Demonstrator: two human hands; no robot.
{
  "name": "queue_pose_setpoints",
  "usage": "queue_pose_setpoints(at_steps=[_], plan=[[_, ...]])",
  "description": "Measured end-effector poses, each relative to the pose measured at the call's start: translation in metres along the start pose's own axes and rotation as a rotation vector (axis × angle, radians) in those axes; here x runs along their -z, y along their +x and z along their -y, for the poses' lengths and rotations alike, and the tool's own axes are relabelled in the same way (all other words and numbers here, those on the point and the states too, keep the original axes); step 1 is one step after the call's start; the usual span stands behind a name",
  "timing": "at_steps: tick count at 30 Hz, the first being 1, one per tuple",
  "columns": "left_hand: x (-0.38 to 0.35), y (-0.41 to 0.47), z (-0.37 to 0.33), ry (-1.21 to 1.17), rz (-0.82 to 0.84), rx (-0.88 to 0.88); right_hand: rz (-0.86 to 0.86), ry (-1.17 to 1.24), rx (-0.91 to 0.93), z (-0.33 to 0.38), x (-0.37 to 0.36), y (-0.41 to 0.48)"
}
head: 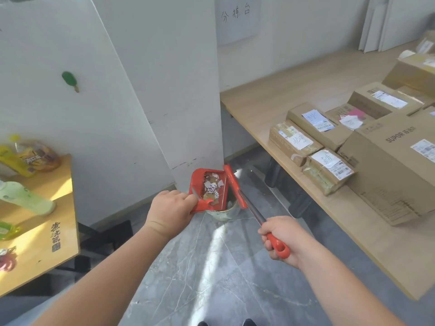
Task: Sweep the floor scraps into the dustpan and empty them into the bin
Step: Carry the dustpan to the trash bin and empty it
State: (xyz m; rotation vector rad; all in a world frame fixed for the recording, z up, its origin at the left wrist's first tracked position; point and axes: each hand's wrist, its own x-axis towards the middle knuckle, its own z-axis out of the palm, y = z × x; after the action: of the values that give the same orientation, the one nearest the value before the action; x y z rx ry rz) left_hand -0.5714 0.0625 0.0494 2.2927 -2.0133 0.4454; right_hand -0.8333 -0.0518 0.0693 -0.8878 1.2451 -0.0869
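Hands [169,209] gripping dustpan [200,182], broom [235,187]

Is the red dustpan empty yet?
Not empty: torn paper scraps still lie in the dustpan, which the left hand holds above the bin.

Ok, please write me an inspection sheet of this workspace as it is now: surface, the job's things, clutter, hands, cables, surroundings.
Surface: grey marble-look floor, no scraps seen on it.
Job's things: red dustpan holding paper scraps, held above the bin; red broom beside it.
Clutter: cardboard boxes on the right table; bottles on the left table.
Hands: left hand grips the dustpan; right hand grips the broom handle.
Cables: nothing seen.
Surroundings: white pillar, paper sign on the wall.
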Motion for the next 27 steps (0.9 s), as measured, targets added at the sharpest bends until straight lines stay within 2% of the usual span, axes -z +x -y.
queue_pose_setpoints(at_steps=[14, 27], plan=[[-0.005, 0.019, -0.001, 0.027, 0.083, -0.353, -0.071, 0.081, -0.015, -0.013, -0.007, 0.012], [-0.002, 0.028, 0.023, 0.038, 0.066, -0.357, -0.052, 0.088, 0.020, -0.014, -0.020, 0.016]])
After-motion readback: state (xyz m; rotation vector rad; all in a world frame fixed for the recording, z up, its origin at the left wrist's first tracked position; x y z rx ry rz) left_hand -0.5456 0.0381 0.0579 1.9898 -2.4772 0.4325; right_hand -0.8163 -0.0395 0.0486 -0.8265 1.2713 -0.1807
